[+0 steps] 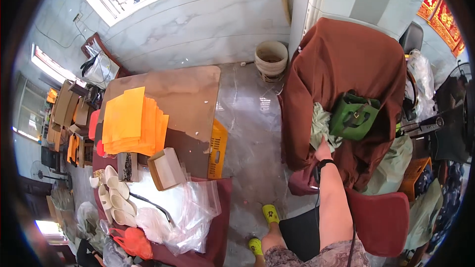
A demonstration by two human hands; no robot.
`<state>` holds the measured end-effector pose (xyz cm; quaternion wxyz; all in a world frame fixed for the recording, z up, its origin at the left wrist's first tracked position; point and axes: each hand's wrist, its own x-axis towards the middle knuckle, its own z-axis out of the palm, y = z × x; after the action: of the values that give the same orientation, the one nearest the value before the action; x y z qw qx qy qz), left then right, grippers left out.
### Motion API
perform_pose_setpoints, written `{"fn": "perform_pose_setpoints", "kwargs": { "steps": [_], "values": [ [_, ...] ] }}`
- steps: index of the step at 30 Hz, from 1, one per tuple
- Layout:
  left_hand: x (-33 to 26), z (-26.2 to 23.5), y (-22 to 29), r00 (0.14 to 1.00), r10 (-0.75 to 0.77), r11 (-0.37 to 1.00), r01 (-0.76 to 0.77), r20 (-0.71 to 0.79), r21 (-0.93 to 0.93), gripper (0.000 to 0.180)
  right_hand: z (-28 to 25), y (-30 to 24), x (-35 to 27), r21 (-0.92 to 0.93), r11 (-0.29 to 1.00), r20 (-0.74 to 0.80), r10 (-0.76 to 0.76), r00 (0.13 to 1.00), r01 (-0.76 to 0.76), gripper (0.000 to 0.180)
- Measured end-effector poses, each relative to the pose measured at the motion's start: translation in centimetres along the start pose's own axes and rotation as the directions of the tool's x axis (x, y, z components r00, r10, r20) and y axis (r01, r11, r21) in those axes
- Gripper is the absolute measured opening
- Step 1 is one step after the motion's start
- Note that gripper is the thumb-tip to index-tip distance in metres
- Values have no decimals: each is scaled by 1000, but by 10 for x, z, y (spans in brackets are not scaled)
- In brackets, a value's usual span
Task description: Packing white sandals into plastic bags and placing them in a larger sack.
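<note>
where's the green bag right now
In the head view the green bag sits to the right, on the pile draped with brown cloth, just above and right of the person's right hand.

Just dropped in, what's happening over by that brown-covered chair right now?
The person's right hand reaches into pale green cloth piled on a chair draped in brown fabric, beside a green handbag. Its fingers are hidden in the cloth. The left hand is out of view. A stack of orange paper sheets lies untouched on the wooden table to the left.
</note>
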<state>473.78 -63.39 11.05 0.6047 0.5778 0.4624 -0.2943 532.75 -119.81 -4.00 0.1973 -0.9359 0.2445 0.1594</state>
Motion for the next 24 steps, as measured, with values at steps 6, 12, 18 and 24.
{"fn": "perform_pose_setpoints", "kwargs": {
  "steps": [6,12,18,24],
  "values": [
    [-28,15,-30,998,-62,987,61,1,-149,25,3,-5,-54,74,953,-221,-273,936,295,24],
    [-53,10,-54,1000,-30,954,29,0,-299,26,-127,-61,-137,803,379,-406,-217,888,460,10],
    [-35,22,-26,929,369,912,-366,18,183,34,-284,-108,-307,936,-285,-300,-331,895,208,27],
    [-109,42,55,814,569,769,-578,117,273,72,-372,-97,-487,812,-578,-510,-634,581,82,30]
  ]
}}
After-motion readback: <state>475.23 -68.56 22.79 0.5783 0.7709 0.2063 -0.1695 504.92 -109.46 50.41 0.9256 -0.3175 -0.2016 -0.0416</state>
